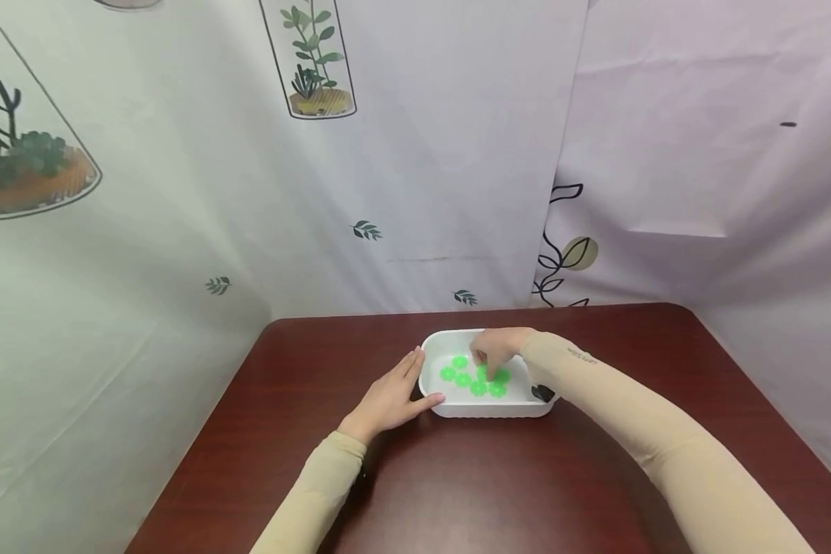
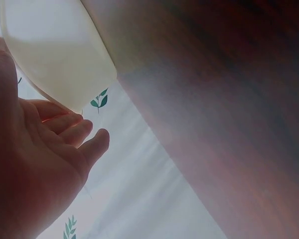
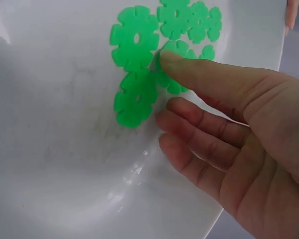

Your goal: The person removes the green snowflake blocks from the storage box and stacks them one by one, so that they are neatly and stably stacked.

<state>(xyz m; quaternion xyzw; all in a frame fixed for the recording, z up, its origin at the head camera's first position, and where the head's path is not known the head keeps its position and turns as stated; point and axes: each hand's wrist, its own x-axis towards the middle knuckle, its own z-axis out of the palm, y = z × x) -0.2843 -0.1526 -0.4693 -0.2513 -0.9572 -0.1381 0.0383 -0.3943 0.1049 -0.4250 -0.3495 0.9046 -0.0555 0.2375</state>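
Fingers of the right hand (image 1: 498, 346) reach down among the green discs (image 1: 462, 380) in the white tray (image 1: 492, 410), as the head view shows; at this size, whether they pinch anything cannot be told. At the tray's left end the left hand (image 1: 391, 396) lies with its fingers nearly straight against the wall and its thumb at the front corner, gripping nothing that shows. Every disc in sight is inside the tray, clustered around its middle and toward the left. None is clearly lifted out, so I judge the work to be at an early stage, with the whole group left to handle. The tray's long axis runs left to right across the worktop (image 1: 498, 485), roughly along its far edge.

From the left wrist, the fingers look relaxed and slightly bent beside the tray's outside, the thumb up near the rim; no disc shows there, so nothing further on progress.

From the right wrist, the thumb touches one disc (image 3: 172, 77) and the other visible fingers curve loosely just beside it — the index is mostly hidden, so a grip cannot be confirmed. The discs are round, notched and holed at the centre — no long axis, no pointing end. Whether any are slotted together, I cannot tell.
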